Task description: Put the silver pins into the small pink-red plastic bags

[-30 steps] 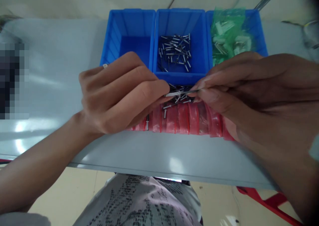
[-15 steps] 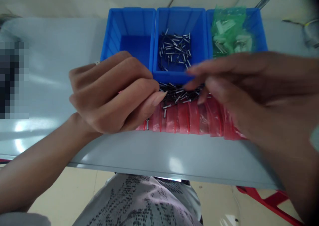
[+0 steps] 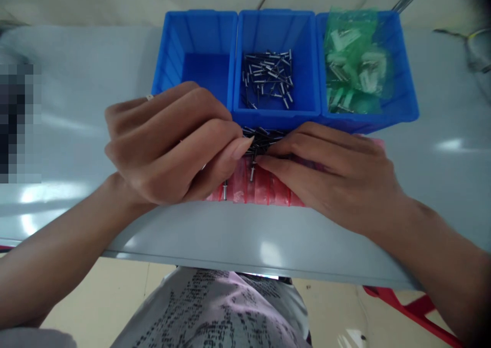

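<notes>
My left hand [image 3: 169, 143] rests curled on the grey table [image 3: 76, 113], its fingers closed; whatever is inside them is hidden. Its fingertips sit at the edge of a small pile of dark metal rivets [image 3: 263, 135]. The pile lies on a row of red plastic bags [image 3: 264, 189]. My right hand [image 3: 330, 177] lies flat over the bags, its fingers stretched out with the tips touching the pile. A single rivet [image 3: 224, 189] lies loose on the bags under my left hand.
Three blue bins stand in a row behind the pile. The left bin [image 3: 199, 46] looks bare, the middle bin [image 3: 274, 117] holds several rivets [image 3: 268, 77], and the right bin [image 3: 401, 87] holds green bags [image 3: 355, 62]. A red frame [image 3: 402, 307] shows below the table edge.
My right hand let go of the rivet both hands held, swept over the pile and came down flat on the red bags. My left hand drew back slightly to the left.
</notes>
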`<state>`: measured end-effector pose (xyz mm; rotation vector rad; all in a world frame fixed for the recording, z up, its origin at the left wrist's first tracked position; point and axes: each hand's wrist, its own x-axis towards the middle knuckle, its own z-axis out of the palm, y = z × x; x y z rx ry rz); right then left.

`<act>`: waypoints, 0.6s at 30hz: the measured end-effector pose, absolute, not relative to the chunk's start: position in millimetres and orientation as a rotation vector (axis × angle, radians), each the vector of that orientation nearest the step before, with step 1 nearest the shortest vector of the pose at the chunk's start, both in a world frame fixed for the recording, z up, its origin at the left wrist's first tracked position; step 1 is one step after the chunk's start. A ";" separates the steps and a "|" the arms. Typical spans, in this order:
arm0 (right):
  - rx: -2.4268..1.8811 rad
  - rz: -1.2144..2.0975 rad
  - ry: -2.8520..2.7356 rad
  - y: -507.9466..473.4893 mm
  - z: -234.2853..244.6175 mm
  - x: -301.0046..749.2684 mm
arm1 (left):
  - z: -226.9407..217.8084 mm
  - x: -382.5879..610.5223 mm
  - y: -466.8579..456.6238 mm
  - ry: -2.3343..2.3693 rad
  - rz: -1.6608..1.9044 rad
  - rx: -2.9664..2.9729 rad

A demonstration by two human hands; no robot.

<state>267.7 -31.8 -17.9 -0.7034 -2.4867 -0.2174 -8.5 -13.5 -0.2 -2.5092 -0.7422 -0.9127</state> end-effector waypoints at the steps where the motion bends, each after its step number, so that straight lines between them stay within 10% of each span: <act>1: -0.688 -0.228 -2.468 -32.1 -17.8 267.1 | 0.5 -8.6 -14.5 -0.744 -0.908 -2.513; 18: -1.015 0.691 -1.879 -44.6 6.0 263.0 | -0.9 -7.3 -14.9 -0.704 -0.867 -2.575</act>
